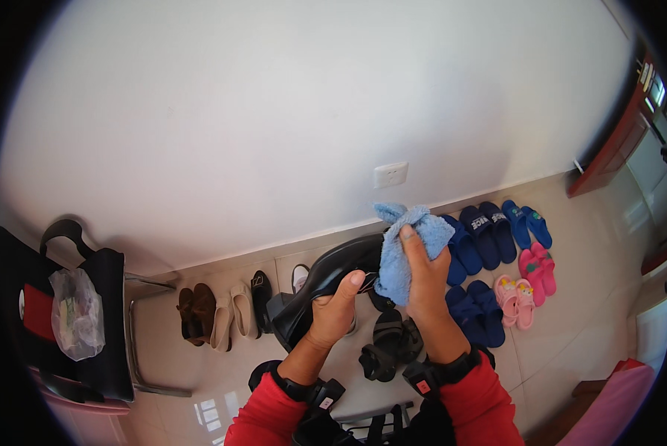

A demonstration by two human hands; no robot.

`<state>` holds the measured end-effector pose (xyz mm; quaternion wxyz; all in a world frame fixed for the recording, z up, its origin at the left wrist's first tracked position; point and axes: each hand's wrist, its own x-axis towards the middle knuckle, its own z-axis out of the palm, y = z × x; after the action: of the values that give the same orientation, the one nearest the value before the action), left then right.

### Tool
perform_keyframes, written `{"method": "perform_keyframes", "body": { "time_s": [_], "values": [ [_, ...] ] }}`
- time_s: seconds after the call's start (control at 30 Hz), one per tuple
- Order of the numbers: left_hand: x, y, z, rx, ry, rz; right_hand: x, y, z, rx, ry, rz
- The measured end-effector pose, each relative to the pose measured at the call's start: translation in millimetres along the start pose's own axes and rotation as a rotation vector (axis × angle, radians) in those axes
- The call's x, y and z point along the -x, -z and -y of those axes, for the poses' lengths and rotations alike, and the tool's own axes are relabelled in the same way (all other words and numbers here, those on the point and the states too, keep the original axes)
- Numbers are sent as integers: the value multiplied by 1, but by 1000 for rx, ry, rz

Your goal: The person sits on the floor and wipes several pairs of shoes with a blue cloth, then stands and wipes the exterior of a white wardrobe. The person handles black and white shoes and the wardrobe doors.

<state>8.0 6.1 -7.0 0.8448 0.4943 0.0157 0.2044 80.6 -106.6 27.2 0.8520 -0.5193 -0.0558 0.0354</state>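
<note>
A black leather shoe point(347, 256) is held up in front of me, its heel end toward the lower left. My left hand point(336, 309) grips it along the near side, with the thumb lying over the opening's edge. In my right hand point(425, 273) is a light blue terry cloth point(398, 262), bunched around the shoe's right end. The cloth covers that end, so the toe is hidden. Beneath the hands, black sandals point(388, 340) stand on the tiled floor.
Brown shoes point(202, 309), beige flats point(245, 312) and a black flat point(261, 295) line the wall at left. Blue slippers point(481, 312), pink clogs point(514, 301) and pink slippers point(537, 273) stand at right. A black chair point(107, 312) carries a plastic bag point(78, 318). A wall socket point(391, 175) is ahead.
</note>
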Motion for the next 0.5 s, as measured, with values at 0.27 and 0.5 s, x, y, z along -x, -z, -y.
{"method": "perform_keyframes", "body": {
  "time_s": [0.27,0.5],
  "values": [
    [9,-6,-4,-314,-56,-10,-4,2,0,-435,-72,-40],
    [8,2,-4,-366,-118,43,13,-3,-17,-47,94,287]
  ]
}}
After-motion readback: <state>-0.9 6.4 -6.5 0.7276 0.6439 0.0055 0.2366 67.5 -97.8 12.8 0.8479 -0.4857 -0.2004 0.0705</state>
